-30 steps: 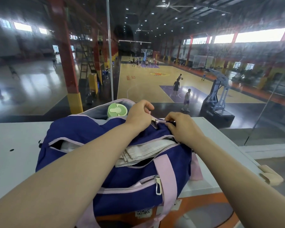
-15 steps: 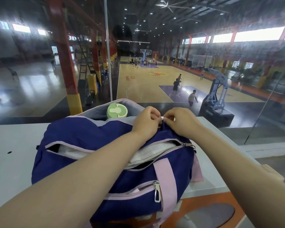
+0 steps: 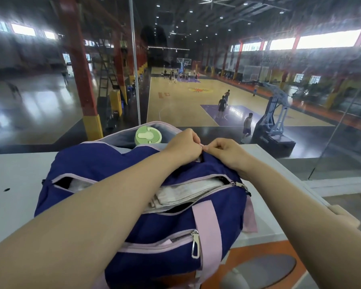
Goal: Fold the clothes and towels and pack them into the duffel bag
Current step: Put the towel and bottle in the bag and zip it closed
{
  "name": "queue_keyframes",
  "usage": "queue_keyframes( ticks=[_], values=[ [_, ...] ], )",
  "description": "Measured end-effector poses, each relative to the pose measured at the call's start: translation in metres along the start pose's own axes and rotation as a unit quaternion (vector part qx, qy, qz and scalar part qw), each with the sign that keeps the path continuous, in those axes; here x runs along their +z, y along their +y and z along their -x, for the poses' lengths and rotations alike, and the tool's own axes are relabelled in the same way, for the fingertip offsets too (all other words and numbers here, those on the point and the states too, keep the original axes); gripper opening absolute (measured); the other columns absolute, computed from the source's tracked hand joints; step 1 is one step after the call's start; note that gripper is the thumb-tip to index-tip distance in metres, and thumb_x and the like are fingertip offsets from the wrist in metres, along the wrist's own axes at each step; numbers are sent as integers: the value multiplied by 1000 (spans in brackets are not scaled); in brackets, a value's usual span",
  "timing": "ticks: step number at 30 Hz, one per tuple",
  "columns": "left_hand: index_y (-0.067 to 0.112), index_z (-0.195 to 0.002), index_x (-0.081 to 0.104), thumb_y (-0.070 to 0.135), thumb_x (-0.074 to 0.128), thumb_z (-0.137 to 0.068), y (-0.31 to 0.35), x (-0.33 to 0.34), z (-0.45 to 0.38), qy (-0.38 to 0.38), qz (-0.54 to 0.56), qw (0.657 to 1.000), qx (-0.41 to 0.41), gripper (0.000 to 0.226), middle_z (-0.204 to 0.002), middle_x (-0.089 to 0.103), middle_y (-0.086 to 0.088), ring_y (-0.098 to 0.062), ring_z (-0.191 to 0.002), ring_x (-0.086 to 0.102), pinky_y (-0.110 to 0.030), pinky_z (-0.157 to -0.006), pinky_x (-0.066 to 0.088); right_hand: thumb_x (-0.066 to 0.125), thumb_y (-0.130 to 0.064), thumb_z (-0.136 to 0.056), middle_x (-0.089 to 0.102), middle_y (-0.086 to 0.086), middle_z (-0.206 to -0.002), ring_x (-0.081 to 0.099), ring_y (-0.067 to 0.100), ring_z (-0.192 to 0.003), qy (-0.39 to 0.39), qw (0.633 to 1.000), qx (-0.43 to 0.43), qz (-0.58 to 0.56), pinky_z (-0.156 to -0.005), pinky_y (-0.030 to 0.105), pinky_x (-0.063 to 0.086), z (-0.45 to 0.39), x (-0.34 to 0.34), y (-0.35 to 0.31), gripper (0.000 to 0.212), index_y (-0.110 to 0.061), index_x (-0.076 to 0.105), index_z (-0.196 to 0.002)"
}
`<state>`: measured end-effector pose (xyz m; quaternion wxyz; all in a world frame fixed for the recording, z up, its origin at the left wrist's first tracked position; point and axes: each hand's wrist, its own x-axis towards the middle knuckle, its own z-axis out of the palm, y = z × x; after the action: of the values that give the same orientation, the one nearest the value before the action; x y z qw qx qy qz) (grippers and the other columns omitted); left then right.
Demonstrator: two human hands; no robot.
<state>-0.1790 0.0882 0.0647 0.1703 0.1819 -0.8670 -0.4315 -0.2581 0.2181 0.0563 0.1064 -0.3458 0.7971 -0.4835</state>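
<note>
A navy duffel bag (image 3: 104, 165) with pale pink trim and straps lies on a white table (image 3: 13, 184). Its main zip gapes open, and folded white cloth (image 3: 188, 192) shows in the gap. My left hand (image 3: 181, 147) and my right hand (image 3: 227, 151) meet at the bag's far top edge, fingers pinched together on a small pink pull or trim piece there. A green-lidded bottle (image 3: 148, 135) stands upright in the bag's far side pocket, just left of my left hand.
A glass wall rises right behind the table, with a basketball court and players far below. The table's right edge (image 3: 288, 170) runs close beside the bag. A front pocket zip pull (image 3: 195, 245) hangs at the bag's near side, over an orange floor below.
My hands have drawn closer together at the bag's far edge, and the right hand has shifted left and up from the metal zip pull. The bag's opening stays the same.
</note>
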Motion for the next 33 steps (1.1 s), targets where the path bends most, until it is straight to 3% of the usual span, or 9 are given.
queue_keyframes(
  ticks=[3, 7, 13, 16, 19, 26, 30, 33],
  values=[
    [23, -82, 52, 23, 56, -67, 6, -1, 4, -4, 5, 1000, -11, 15, -89, 68, -4, -27, -90, 67, -47, -84, 56, 66, -28, -91, 71, 3, -88, 63, 13, -82, -6, 1000, 7, -5, -88, 37, 53, 2, -1, 1, 21, -9, 68, -85],
    [24, -82, 53, 14, 60, -80, 8, 0, 7, 11, -20, 1000, -4, 12, -95, 68, -2, -23, -94, 64, -41, -87, 53, 63, -30, -92, 73, 0, -86, 65, 15, -81, 18, 995, -41, 94, -82, 34, 53, 5, -2, 5, 20, -14, 69, -83],
    [23, -73, 56, 12, 63, -82, -1, -29, 5, 29, -70, 997, -26, 17, -91, 68, -2, -24, -96, 64, -37, -90, 52, 58, -28, -93, 65, -3, -75, 60, 19, -76, 44, 969, -83, 228, -74, 36, 50, 4, -8, 4, 16, -16, 60, -83],
    [20, -73, 60, 12, 66, -83, -2, -61, 9, 53, -115, 991, -37, 14, -83, 64, 1, -23, -95, 62, -31, -83, 50, 56, -31, -95, 62, -4, -72, 57, 18, -73, 51, 962, -81, 257, -71, 35, 48, 4, -10, 7, 18, -18, 56, -82],
    [3, -81, 68, 7, 66, -79, -8, -89, 12, 70, -121, 989, -45, 5, -91, 71, -15, -32, -92, 66, -43, -83, 55, 55, -29, -95, 60, -5, -72, 54, 16, -72, 50, 959, -80, 267, -68, 33, 46, 2, -10, 3, 18, -17, 55, -81],
    [17, -73, 52, 8, 65, -78, -19, -105, 6, 71, -110, 990, -50, 16, -97, 70, -9, -28, -96, 64, -46, -89, 52, 56, -29, -94, 58, -9, -71, 53, 13, -70, 40, 954, -70, 290, -60, 27, 36, -1, -11, -5, 20, -20, 52, -77],
    [22, -77, 45, 15, 56, -89, -26, -101, 10, 65, -247, 966, 42, 18, -92, 66, -4, -24, -94, 62, -43, -80, 50, 53, -28, -95, 60, -5, -76, 55, 18, -75, 21, 948, -45, 313, -65, 30, 40, -2, -9, -3, 20, -19, 50, -77],
    [20, -100, 53, 24, 51, -97, -33, -100, 19, 49, -315, 943, 95, 6, -99, 67, 0, -22, -93, 60, -40, -80, 49, 48, -26, -94, 65, 5, -93, 57, 27, -88, -6, 926, -15, 378, -78, 36, 47, -3, -4, -12, 17, -18, 49, -80]
  ],
)
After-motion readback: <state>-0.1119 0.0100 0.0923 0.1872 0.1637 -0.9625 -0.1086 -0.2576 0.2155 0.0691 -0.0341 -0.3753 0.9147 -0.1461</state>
